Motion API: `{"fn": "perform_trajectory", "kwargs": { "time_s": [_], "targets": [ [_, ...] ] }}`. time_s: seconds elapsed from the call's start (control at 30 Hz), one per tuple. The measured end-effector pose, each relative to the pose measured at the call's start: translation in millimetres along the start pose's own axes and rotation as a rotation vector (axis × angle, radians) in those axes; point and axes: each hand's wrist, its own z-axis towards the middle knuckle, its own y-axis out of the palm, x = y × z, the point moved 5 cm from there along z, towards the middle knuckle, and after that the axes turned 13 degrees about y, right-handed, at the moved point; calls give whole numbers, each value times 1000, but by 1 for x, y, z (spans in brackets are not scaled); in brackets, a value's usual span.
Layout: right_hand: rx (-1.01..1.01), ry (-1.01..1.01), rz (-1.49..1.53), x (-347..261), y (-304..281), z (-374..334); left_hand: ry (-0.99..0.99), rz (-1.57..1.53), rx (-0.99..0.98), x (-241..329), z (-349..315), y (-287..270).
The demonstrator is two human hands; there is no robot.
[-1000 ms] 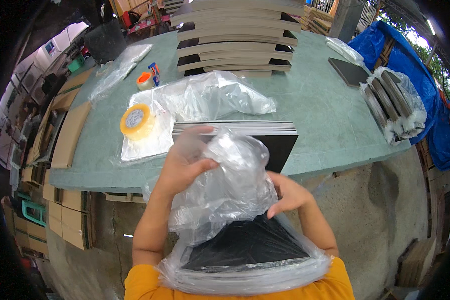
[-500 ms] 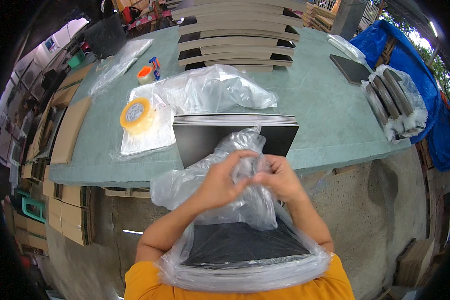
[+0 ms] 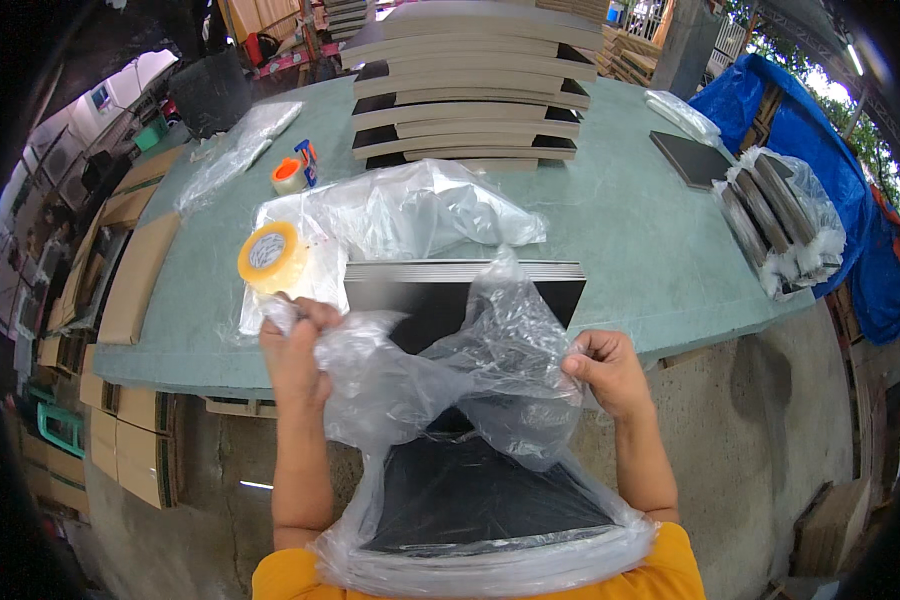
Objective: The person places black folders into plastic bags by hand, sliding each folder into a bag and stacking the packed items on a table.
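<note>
A clear plastic bag (image 3: pixel 510 370) stretches between my two hands, its loose upper part bunched and see-through. My left hand (image 3: pixel 298 350) grips a gathered corner of it near the table edge. On the other side my right hand (image 3: pixel 610 372) pinches the bag's right edge between thumb and fingers. The bag's lower part wraps a black flat panel (image 3: pixel 490 495) close against my body. Just beyond the bag, a stack of black panels (image 3: pixel 410 305) with pale edges leans or stands at the table's front edge, partly hidden by the plastic.
A yellow tape roll (image 3: pixel 272 258) lies on white plastic sheets at left, with a tape dispenser (image 3: pixel 295 170) behind. More bags (image 3: pixel 440 205) lie mid-table on the green table (image 3: pixel 630 230). A tall panel stack (image 3: pixel 470 110) rises behind; wrapped panels (image 3: pixel 785 215) sit at right. Cardboard (image 3: pixel 140 270) stands left.
My hands, together at the bag's bunched middle before, have moved apart. The left went left, the right went right, and the plastic is spread wider between them.
</note>
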Motion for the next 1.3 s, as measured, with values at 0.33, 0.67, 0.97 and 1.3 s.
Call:
{"fn": "perform_trajectory", "kwargs": {
  "time_s": [0.33, 0.67, 0.97, 1.3],
  "targets": [
    [-224, 42, 306, 13, 63, 17, -321, 208, -887, -6, -78, 101],
    [-38, 15, 31, 13, 40, 15, -22, 641, -496, 44, -6, 40],
    [-106, -53, 427, 5, 29, 19, -14, 1174, -607, -6, 4, -19],
    [55, -549, -85, -66, 89, -11, -111, 312, -1282, -13, -97, 98]
  ]
}}
